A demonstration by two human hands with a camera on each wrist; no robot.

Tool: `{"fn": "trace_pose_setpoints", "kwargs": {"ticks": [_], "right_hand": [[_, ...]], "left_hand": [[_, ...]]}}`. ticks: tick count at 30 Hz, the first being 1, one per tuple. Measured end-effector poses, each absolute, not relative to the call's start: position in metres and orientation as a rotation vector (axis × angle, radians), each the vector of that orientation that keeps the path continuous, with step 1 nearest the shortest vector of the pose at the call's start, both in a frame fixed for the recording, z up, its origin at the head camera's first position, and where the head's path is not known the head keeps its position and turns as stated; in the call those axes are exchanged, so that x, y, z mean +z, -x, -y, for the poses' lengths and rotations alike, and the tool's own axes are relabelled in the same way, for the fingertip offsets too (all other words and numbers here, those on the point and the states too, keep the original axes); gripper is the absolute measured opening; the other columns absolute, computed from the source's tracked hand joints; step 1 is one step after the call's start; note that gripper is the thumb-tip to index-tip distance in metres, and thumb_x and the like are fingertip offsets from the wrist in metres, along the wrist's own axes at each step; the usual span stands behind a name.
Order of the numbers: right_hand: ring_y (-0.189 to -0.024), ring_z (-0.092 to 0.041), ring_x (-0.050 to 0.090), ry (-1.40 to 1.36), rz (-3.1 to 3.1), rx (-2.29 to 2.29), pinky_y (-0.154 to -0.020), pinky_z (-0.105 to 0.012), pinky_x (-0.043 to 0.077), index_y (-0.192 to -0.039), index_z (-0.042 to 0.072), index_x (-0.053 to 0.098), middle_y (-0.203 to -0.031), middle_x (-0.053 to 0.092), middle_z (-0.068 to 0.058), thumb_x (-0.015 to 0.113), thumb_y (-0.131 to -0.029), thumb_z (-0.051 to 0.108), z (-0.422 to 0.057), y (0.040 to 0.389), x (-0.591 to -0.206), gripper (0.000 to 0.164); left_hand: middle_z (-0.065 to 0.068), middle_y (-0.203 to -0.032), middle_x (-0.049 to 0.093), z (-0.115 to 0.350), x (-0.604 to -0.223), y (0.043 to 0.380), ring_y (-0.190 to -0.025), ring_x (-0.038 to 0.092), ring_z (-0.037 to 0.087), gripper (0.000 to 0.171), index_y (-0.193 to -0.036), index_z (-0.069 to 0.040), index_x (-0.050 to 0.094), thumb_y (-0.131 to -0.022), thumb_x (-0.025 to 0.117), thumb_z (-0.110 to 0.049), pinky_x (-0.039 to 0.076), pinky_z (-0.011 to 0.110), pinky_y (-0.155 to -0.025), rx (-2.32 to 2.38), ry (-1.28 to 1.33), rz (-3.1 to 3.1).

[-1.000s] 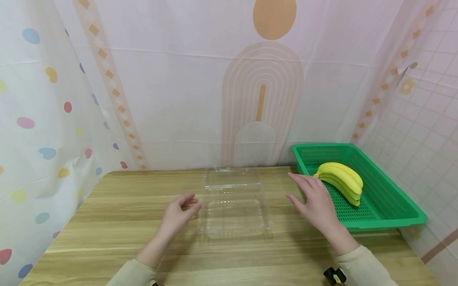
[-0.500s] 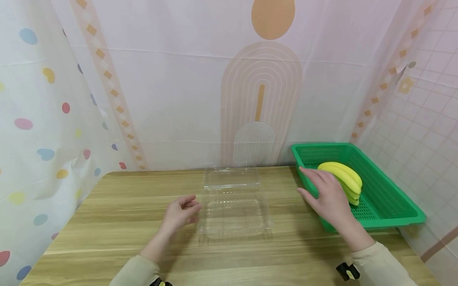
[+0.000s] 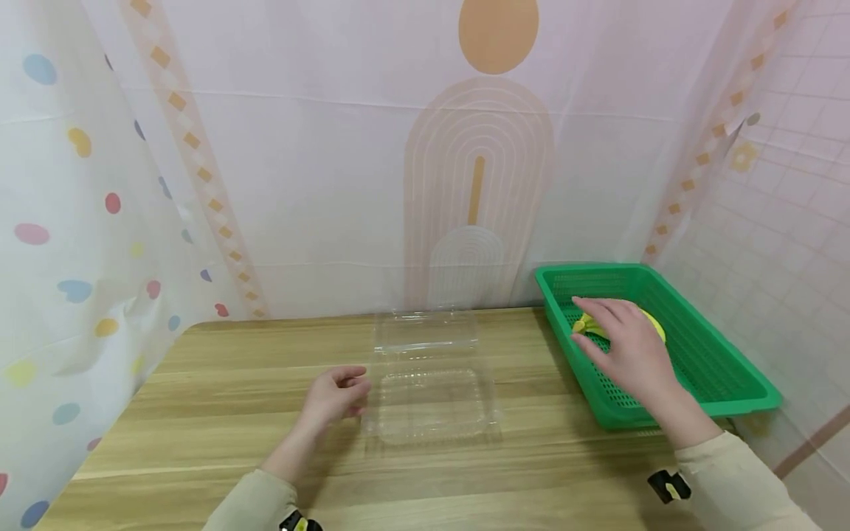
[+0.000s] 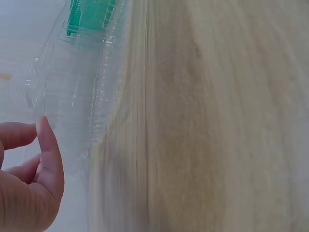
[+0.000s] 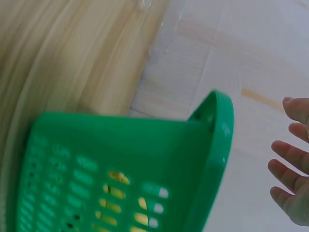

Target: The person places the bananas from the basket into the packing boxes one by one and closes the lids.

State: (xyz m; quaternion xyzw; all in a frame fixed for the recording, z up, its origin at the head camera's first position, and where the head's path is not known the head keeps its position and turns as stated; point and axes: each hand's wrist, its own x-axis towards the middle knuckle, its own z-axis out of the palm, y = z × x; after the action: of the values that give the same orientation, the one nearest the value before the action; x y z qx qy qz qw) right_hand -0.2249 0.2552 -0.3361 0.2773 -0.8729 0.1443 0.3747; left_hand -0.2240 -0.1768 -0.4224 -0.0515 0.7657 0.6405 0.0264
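Note:
My right hand (image 3: 627, 350) hovers over the green basket (image 3: 720, 346), in front of a bunch of yellow bananas (image 3: 654, 324) that it partly hides in the head view. Its fingers are spread and hold nothing; the right wrist view shows the fingers (image 5: 289, 166) apart, past the basket wall (image 5: 120, 145). A clear plastic clamshell container (image 3: 432, 405) lies on the table with its lid raised at the back. Beside its left edge is my left hand (image 3: 335, 394), fingers loosely bent with nothing between them; whether it touches the container I cannot tell.
The wooden table (image 3: 232, 413) reaches back to a patterned curtain (image 3: 332, 184). More curtain hangs along the left and right sides. The basket occupies the table's right back corner, its near wall rising above the tabletop.
My right hand has moved right, from beside the basket's left rim to over the basket and the bananas. The left hand stays by the container. The head view has shifted slightly.

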Motion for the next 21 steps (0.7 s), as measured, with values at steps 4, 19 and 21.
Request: {"fn": "trace_pose_setpoints", "kwargs": {"ticks": [4,19,21], "right_hand": [[-0.107,-0.041,0.056,-0.690,2.267,0.327,-0.089,-0.057,0.048,-0.128,0.003,0.062,-0.115,0.065,-0.018,0.085,-0.073,0.008,-0.263,0.226,-0.331,0.060],[-0.111,-0.044,0.053,-0.639,2.359,0.265,-0.093,-0.061,0.043,-0.133,0.003,0.058,-0.118,0.063,-0.022,0.084,-0.076,0.009,-0.287,0.247,-0.319,0.063],[-0.112,-0.044,0.052,-0.611,2.392,0.254,-0.093,-0.062,0.043,-0.134,0.002,0.057,-0.119,0.062,-0.023,0.082,-0.079,0.011,-0.290,0.250,-0.319,0.062]], "left_hand": [[0.014,-0.102,0.056,0.177,-0.423,0.225,-0.078,0.061,0.015,0.041,-0.129,0.015,0.054,-0.092,0.066,0.003,0.060,0.028,-0.064,1.987,0.162,-2.357],[0.011,-0.093,0.057,0.179,-0.425,0.227,-0.072,0.060,0.013,0.037,-0.127,0.017,0.055,-0.092,0.063,0.007,0.059,0.025,-0.060,1.985,0.150,-2.362],[0.011,-0.093,0.057,0.179,-0.425,0.227,-0.073,0.060,0.013,0.037,-0.127,0.017,0.055,-0.092,0.063,0.007,0.059,0.025,-0.060,1.983,0.149,-2.361]]}}
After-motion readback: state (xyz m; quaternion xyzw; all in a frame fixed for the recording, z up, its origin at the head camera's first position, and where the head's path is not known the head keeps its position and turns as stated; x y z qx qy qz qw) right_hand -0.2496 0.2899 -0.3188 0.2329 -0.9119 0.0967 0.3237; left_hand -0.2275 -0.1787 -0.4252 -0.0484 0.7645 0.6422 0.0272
